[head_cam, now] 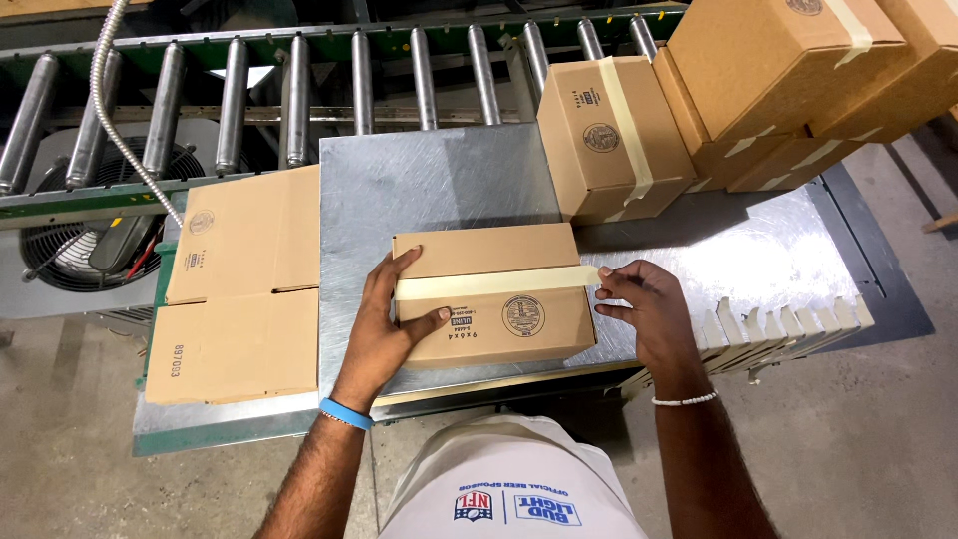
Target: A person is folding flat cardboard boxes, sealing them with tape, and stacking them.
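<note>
Single head-worn view, looking steeply down and forward over the wearer's chest. Close range: metal table (439,180) fills mid-frame, roller conveyor (299,90) runs along the top edge, concrete floor (868,439) at both lower corners. No second view.

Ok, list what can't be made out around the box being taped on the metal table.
Head view only:
- Contents of the small box: hidden, its flaps are closed under the tape strip.
- Left hand: its palm covers the box's left end.
- Right hand: its fingers cover the tape's end.
- Stacked boxes: cut off by the top and right edges.
- Flat cardboard: its underside is hidden against the table.
</note>
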